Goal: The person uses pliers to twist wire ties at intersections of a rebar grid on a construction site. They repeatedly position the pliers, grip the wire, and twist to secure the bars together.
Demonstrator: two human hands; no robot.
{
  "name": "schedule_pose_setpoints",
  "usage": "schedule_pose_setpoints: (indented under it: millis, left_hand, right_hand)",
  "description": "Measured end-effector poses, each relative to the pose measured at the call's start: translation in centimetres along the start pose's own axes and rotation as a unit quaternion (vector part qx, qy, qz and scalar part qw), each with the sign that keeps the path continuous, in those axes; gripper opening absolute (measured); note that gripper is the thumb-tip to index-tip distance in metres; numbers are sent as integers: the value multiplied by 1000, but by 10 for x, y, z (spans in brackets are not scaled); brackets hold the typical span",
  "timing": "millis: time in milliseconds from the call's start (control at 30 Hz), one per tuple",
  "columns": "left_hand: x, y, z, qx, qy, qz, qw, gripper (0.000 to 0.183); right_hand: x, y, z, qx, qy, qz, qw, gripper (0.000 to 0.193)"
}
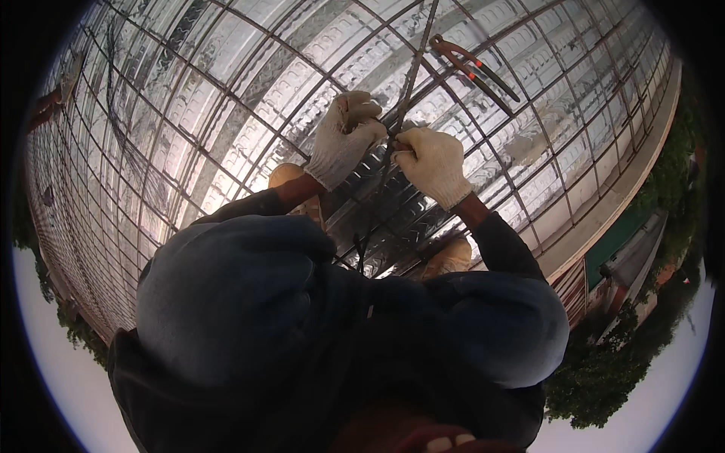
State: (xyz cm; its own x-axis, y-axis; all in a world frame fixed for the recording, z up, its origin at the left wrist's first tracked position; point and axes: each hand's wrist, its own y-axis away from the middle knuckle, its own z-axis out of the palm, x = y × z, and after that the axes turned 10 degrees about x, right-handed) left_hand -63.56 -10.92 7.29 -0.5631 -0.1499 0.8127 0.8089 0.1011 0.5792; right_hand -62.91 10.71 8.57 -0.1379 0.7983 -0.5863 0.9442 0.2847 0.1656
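My left hand [343,140], in a whitish knit work glove, is closed with its fingertips bunched against a ribbed steel bar [411,75]. From the other side my right hand [436,162], gloved alike, pinches close to the same bar. Whatever is between the fingertips is too small to make out. Beyond my right hand, a pair of end-cutting pincers [474,69] with dark handles and orange-red bands lies on the rebar mesh [529,98]. The mesh spreads over shiny ribbed metal decking [287,83].
My tan boots [449,258] stand on either side of the bar. Loose thin wire [124,147] lies on the mesh at left. A pale raised edge [612,219] bounds the deck at right, with trees [604,377] and a roof beyond. Another person's arm [47,106] shows at far left.
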Motion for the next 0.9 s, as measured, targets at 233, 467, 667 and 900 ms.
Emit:
schedule_pose_setpoints:
  millis: [233, 467, 667, 900]
  left_hand:
    - [3, -34, -11, 19, -83, 121, 989, 58]
    - [-4, -16, -15, -6, -129, 88, 988, 53]
    - [-8, 14, -2, -72, -313, 81, 944, 58]
    - [-14, 20, -7, -95, -327, 88, 936, 61]
  right_hand:
    - [-8, 18, 42, 70, -284, 373, 881, 34]
    - [26, -18, -50, 78, -42, 152, 984, 55]
    - [96, -78, -94, 39, 226, 34, 973, 73]
    - [103, -76, -102, -5, 196, -1, 981, 72]
